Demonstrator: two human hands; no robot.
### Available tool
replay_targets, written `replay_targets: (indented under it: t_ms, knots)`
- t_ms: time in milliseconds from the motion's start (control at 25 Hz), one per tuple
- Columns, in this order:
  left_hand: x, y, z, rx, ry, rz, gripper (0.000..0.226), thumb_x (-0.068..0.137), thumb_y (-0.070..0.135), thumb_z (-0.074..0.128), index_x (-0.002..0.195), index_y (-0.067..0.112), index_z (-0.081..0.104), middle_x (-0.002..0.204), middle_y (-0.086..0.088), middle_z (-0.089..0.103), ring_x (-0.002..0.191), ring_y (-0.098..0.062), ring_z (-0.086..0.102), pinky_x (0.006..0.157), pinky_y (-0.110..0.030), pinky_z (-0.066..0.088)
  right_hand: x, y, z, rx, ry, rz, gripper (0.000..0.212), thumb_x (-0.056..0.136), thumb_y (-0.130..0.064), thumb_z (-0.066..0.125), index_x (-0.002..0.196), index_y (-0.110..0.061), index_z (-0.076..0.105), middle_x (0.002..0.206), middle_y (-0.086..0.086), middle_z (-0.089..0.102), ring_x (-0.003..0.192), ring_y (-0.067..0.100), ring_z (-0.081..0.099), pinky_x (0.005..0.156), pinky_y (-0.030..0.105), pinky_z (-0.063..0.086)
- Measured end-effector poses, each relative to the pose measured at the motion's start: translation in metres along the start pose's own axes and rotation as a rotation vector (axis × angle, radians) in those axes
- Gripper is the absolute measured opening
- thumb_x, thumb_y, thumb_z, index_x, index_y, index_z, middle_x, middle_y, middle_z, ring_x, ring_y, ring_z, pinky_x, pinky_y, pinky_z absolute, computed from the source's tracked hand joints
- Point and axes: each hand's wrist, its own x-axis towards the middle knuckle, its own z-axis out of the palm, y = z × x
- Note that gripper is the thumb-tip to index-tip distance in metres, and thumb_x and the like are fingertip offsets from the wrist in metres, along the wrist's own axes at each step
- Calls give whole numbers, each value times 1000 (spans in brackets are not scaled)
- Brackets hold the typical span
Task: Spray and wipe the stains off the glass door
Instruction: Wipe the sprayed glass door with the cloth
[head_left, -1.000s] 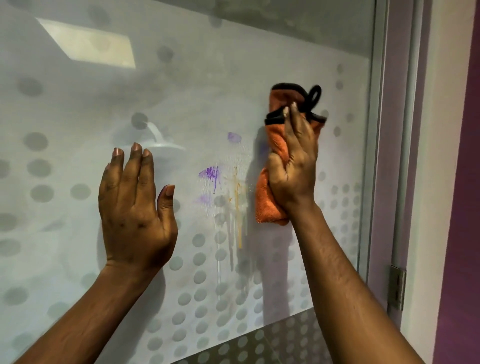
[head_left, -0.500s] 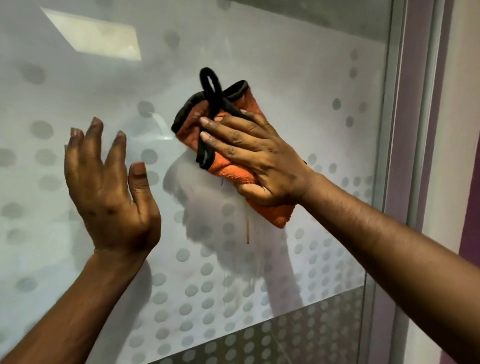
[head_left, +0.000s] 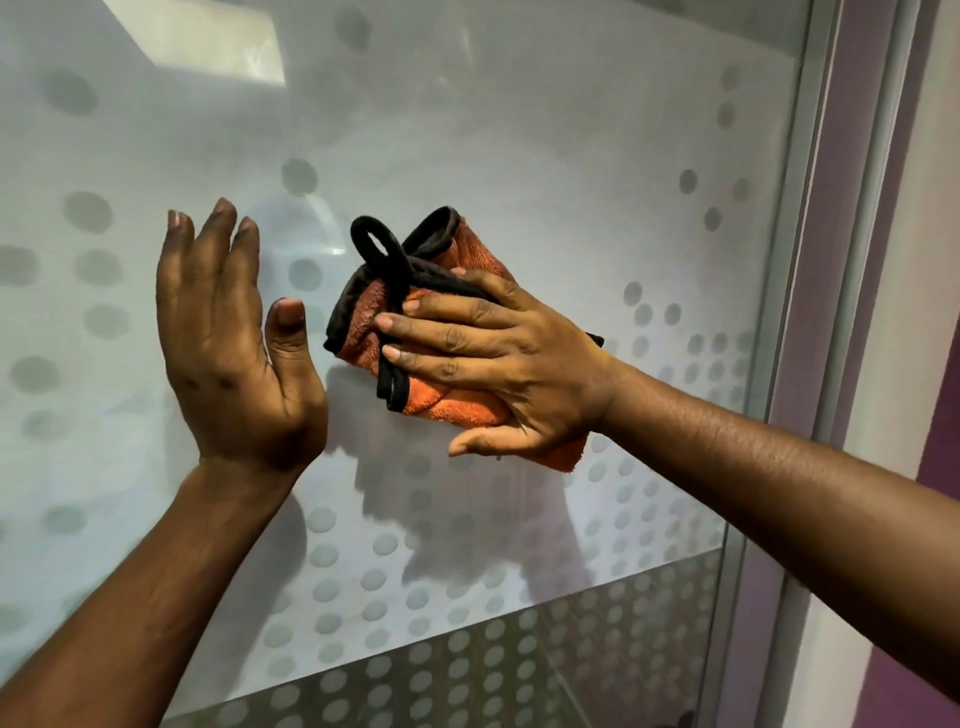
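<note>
The frosted glass door (head_left: 519, 130), patterned with grey dots, fills the view. My right hand (head_left: 498, 358) presses a folded orange cloth (head_left: 452, 400) with black trim and a black hanging loop flat against the glass at the centre. My left hand (head_left: 234, 353) is just left of the cloth, fingers together and pointing up, palm toward the glass, holding nothing. No purple or yellow stain shows around the cloth; whatever lies under it is hidden. No spray bottle is in view.
The door's metal frame (head_left: 795, 260) runs down the right side, with a purple and white wall (head_left: 914, 312) beyond it. A clear dotted strip of glass (head_left: 467, 675) lies below the frosted panel. A ceiling light reflects at the top left.
My right hand swept the cloth from the right leftward across the purple and yellow stains, then down a little. The stains no longer show. My left hand lifted off the glass slightly.
</note>
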Motion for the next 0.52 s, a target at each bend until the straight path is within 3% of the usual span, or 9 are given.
replay_targets:
  t_ms: [240, 520]
  knots:
    - [0, 0, -5, 38, -70, 11, 59, 104, 35, 22, 134, -9, 46, 142, -25, 44, 138, -43, 31, 117, -46, 27, -17, -19, 8, -29, -117, -19, 65, 89, -59, 51, 142, -20, 48, 151, 5, 42, 143, 22, 34, 114, 51, 27]
    - [-4, 0, -5, 97, -123, 20, 58, 103, 36, 24, 132, -8, 49, 144, -24, 44, 139, -44, 29, 115, -51, 27, -38, -46, 23, 24, -129, -44, 47, 94, -37, 50, 140, -26, 50, 151, 0, 42, 143, 20, 33, 115, 55, 24]
